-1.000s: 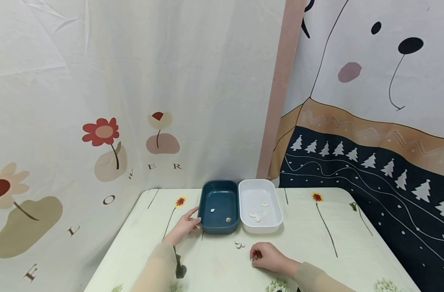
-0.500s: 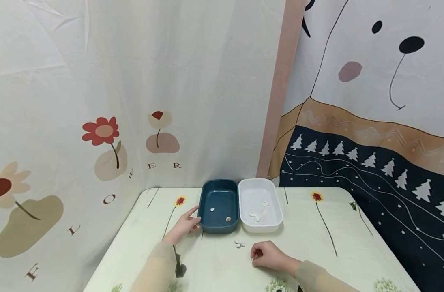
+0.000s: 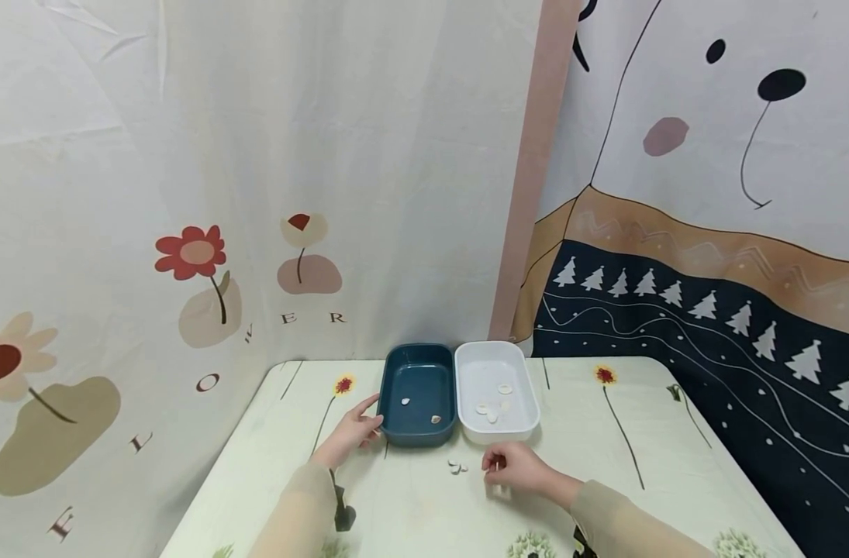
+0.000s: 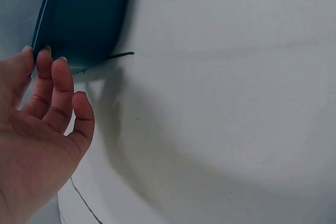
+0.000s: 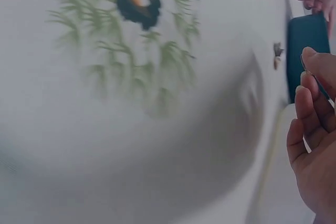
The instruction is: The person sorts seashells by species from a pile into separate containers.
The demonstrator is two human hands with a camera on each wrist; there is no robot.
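My left hand [image 3: 353,436] holds the left side of a dark blue dish [image 3: 419,439]. In the left wrist view its thumb and fingertips pinch the dish's edge. Two small shell-like pieces lie in that dish, one whitish [image 3: 405,401] and one brownish [image 3: 436,419]. My right hand [image 3: 520,467] hovers in front of a white dish [image 3: 498,435], thumb and forefinger pinching a small thin shell-like piece [image 5: 303,63], seen edge-on in the right wrist view. To the left of that hand, several small whitish shell-like pieces [image 3: 456,467] lie on the table.
Both dishes stand side by side at the table's back edge, against a printed cloth wall [image 3: 396,194]. Inside the white one lie several pale oval pieces [image 3: 505,389]. A flower-print cloth [image 3: 417,511] covers the table.
My right hand has moved up the table, towards the white dish, with the small piece between its fingers. The left hand stays at the blue dish.
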